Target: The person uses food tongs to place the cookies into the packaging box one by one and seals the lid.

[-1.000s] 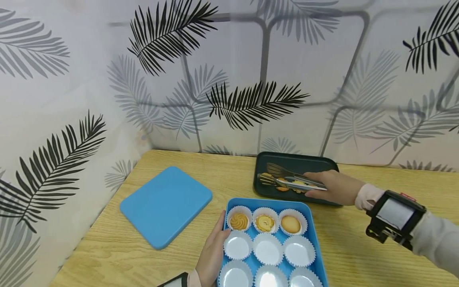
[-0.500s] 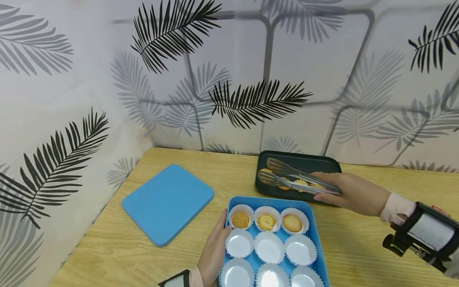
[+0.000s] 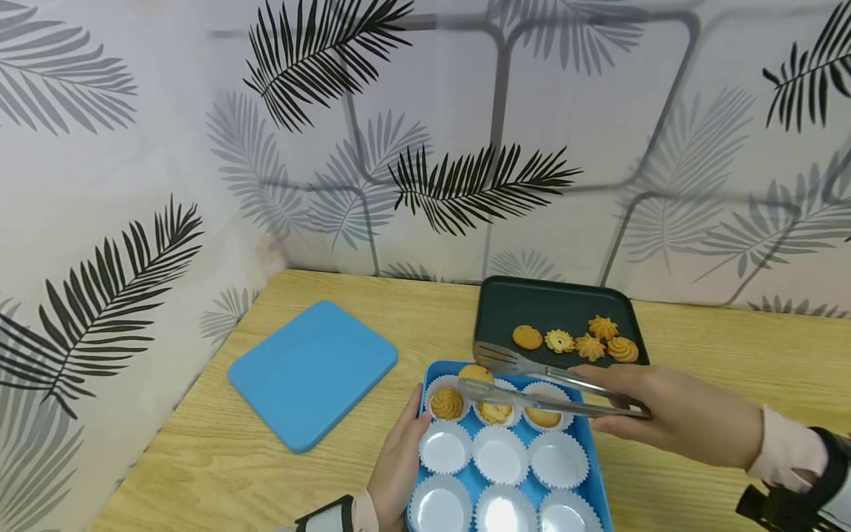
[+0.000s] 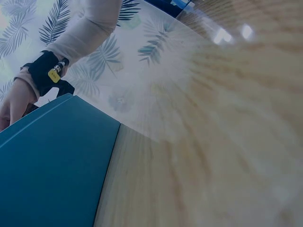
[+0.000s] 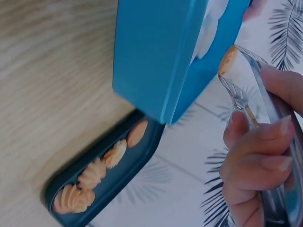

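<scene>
My right hand (image 3: pixel 685 417) grips metal tongs (image 3: pixel 518 397), whose tips pinch a round golden cookie (image 3: pixel 476 374) over the far edge of a blue box (image 3: pixel 592 465). In the right wrist view, that cookie (image 5: pixel 228 60) sits between the slotted tong ends. My left hand (image 3: pixel 397 469) holds the box's left side, thumb at the rim and fingers along the outer wall. Inside the box are rows of white paper cups (image 3: pixel 500 458). The back row holds a swirled cookie (image 3: pixel 446 403) and two others, partly covered by the tongs; the nearer cups are empty.
Behind the box, a dark green tray (image 3: pixel 518 303) holds several cookies (image 3: pixel 589 346) along its near side. A flat blue lid (image 3: pixel 312 373) lies on the wooden table (image 3: pixel 199 458) to the left. A leaf-patterned curtain (image 3: pixel 425 111) hangs behind the table.
The tongs have left the dark tray with a cookie between their tips and moved toward me, over the blue box. My left hand has stayed at the box's side.
</scene>
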Demonstrator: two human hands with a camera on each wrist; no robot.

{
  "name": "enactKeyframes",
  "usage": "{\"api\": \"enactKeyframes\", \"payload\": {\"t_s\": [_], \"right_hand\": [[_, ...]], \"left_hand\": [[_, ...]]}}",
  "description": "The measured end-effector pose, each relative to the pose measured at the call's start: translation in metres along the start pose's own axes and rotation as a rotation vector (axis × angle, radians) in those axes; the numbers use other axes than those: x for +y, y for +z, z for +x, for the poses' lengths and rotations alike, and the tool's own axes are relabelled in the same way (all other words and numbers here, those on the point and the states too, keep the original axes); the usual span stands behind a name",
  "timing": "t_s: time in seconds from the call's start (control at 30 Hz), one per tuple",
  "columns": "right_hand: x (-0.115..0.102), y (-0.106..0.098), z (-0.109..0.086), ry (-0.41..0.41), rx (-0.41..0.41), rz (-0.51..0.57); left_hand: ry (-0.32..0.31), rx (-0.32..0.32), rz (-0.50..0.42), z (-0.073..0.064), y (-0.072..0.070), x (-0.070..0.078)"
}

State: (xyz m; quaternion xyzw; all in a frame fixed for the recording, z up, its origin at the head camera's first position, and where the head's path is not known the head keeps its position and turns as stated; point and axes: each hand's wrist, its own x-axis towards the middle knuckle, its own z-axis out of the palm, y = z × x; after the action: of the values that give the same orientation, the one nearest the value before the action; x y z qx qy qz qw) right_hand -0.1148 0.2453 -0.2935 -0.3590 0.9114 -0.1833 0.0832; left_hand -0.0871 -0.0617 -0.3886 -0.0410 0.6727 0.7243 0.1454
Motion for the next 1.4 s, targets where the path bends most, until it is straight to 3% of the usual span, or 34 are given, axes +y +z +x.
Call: {"api": "enactKeyframes", "payload": {"t_s": [0.13,0.33,0.63,0.87,1.4], "right_hand": [[-0.009,0.009,0.001,-0.033,-0.039,-0.003],[-0.016,0.017,0.002,-0.108,-0.059,-0.001],[-0.024,0.025,0.008,-0.096,-0.085,-0.043],[-0.027,0.029,0.012,-0.071,-0.119,-0.032],[-0.031,0.031,0.02,-0.086,-0.114,-0.088]], "left_hand": [[0.021,0.007,0.004,0.0,0.0,0.0],[-0.015,0.011,0.008,0.0,0.0,0.001],[0.025,-0.002,0.026,-0.001,-0.001,0.0],[0.013,-0.005,0.029,-0.001,-0.002,-0.001],[0.064,-0.018,0.052,0.0,-0.003,-0.002]]}}
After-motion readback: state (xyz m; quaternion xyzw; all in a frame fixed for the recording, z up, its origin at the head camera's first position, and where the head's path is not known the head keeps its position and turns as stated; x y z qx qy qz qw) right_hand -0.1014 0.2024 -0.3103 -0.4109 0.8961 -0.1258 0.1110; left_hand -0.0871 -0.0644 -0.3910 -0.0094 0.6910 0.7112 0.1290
